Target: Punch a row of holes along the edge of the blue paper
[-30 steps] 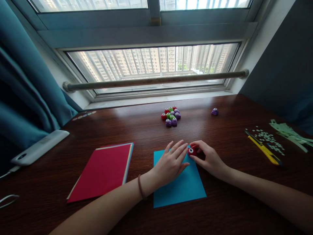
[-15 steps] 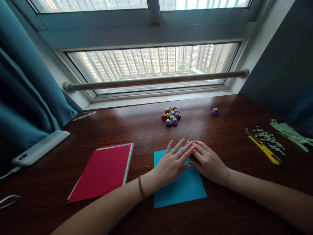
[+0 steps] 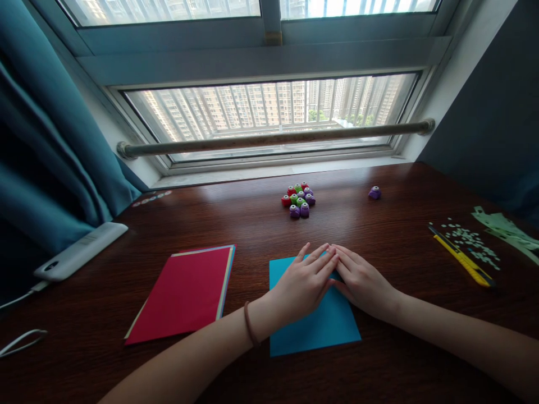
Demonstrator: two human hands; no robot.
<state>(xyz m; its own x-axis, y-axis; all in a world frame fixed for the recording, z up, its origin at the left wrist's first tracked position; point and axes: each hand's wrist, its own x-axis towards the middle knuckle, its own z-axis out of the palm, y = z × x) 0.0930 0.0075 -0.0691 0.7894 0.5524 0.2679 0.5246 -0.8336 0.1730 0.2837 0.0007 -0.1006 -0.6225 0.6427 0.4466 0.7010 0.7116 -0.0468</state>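
A dark wooden desk [image 3: 379,235] sits under a window. The left hand [image 3: 305,283] lies flat, fingers spread, on a blue paper sheet [image 3: 320,325]; the right hand [image 3: 364,280] cups beside it, fingertips touching, its contents hidden. Beyond the fingertips stands a cluster of small craft punches [image 3: 298,200].

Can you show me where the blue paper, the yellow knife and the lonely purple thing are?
blue paper [image 3: 320,328], head view, on its bare near part below the hands.
yellow knife [image 3: 462,261], head view, on the middle of its handle.
lone purple punch [image 3: 374,193], head view, on its body.
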